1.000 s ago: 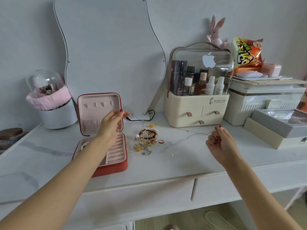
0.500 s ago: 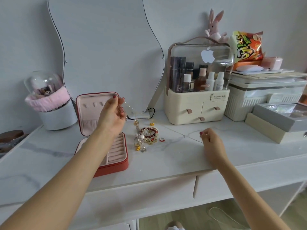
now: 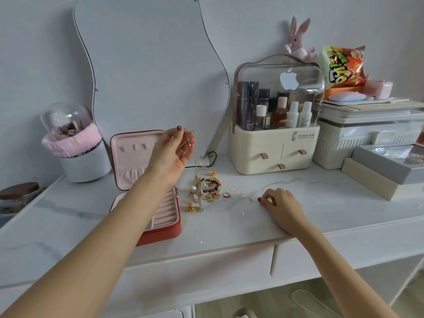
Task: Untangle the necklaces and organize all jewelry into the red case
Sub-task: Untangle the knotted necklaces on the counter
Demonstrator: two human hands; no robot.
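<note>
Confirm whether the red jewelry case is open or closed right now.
Open. The red case has its lid standing upright, showing the pink lining and ring rolls inside.

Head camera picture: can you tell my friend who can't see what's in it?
A left hand lifts a thin gold necklace while the right hand pinches its other end on a white table. A jewelry pile lies beside an open red case.

Wavy mirror [image 3: 149,72] against wall, cream cosmetics organiser [image 3: 273,150], plush rabbit [image 3: 298,40], snack bag [image 3: 341,65], brush holder [image 3: 78,145]
</note>
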